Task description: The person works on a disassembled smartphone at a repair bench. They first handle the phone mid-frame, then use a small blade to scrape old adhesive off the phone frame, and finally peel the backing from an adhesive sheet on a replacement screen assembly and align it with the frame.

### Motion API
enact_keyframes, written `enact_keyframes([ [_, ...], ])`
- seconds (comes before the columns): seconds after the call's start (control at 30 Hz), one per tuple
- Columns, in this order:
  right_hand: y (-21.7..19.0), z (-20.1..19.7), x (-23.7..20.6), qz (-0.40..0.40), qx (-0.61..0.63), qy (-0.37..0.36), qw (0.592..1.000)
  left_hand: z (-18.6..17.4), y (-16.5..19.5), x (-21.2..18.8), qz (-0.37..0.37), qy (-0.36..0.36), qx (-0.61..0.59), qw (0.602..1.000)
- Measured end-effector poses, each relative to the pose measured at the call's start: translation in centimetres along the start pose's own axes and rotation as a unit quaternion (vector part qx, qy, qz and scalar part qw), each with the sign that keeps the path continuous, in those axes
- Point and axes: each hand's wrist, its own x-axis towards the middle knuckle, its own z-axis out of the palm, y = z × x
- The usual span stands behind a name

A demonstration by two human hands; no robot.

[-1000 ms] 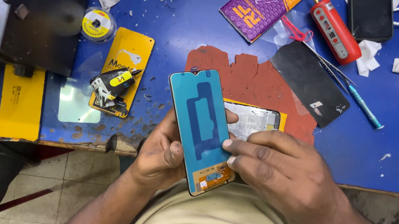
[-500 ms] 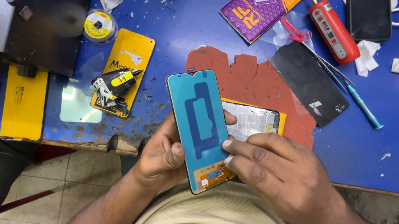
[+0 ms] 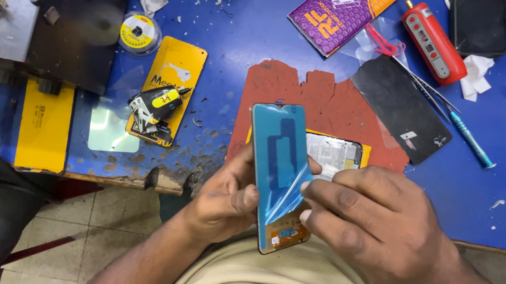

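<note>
I hold a phone screen panel (image 3: 277,158) with a blue protective film on its back, tilted upright over the table's front edge. My left hand (image 3: 226,199) grips its left edge from behind. My right hand (image 3: 374,221) rests on its right edge, fingertips pinching the film low on the panel, where the film curls away. An orange flex cable shows at the panel's bottom end. Behind it a phone frame (image 3: 337,155) lies on a red mat (image 3: 312,97).
On the blue table lie a black back cover (image 3: 403,107), a purple package (image 3: 344,10), a red tool (image 3: 435,42), tweezers and a blue screwdriver (image 3: 471,141), a tape roll (image 3: 139,32), a yellow card (image 3: 173,78) with a small clip tool, and a dark workstation (image 3: 42,0) at left.
The blue film has begun to lift at the panel's lower right under my right fingertips. The panel has tilted slightly; both hands stay in place.
</note>
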Motion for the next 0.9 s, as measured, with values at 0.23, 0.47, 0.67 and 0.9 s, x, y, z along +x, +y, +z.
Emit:
enact_keyframes([
  [0.23, 0.3, -0.6, 1.8, -0.052, 0.022, 0.016, 0.998, -0.4, -0.6, 0.0, -0.035, -0.011, -0.044, 0.998],
  [0.47, -0.4, -1.0, 2.9, -0.100, 0.058, 0.022, 0.993, -0.3, -0.3, -0.4, -0.040, 0.018, -0.051, 0.998],
  [0.67, -2.8, -0.5, 3.1, -0.017, 0.031, -0.008, 0.999, 0.0, 0.0, -0.5, -0.041, 0.003, -0.053, 0.998],
  [0.9, -3.1, 1.3, 1.2, -0.046, -0.026, 0.014, 0.999, -0.3, -0.1, -0.5, 0.014, 0.005, 0.059, 0.998],
])
